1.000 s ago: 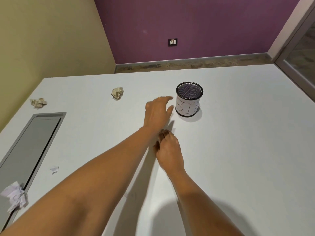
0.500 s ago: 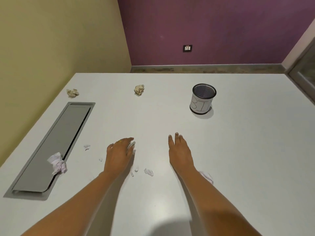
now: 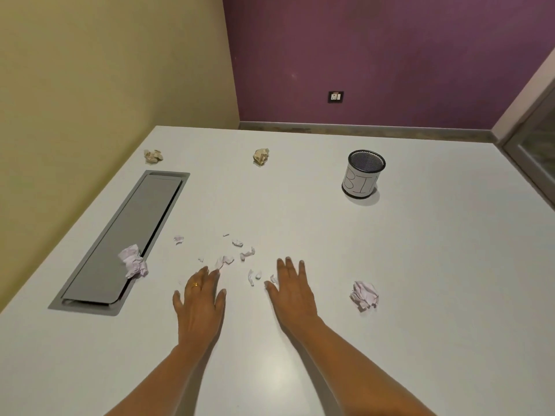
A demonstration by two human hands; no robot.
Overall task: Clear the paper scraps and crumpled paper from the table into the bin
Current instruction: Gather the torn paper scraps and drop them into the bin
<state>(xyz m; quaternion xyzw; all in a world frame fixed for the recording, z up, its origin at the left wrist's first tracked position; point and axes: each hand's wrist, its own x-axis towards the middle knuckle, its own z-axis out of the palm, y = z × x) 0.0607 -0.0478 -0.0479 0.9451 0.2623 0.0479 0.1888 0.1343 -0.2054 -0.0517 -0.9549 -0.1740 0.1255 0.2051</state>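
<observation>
bin label (image 3: 359,183): the handwritten letters read "BI" and then curve out of sight round the right side.
bin inside (image 3: 366,161): only dark mesh shows; the bottom is hidden by the near wall.
forearms: both cut off by the near edge of the picture.
left hand (image 3: 198,304) and right hand (image 3: 292,292): palms face down, so what lies under them cannot be seen.
table (image 3: 420,265): its right and near parts run past the frame.
smallest scraps (image 3: 200,260): too small to tell their shape.
glass door (image 3: 537,151): far right, cropped by the edge.
</observation>
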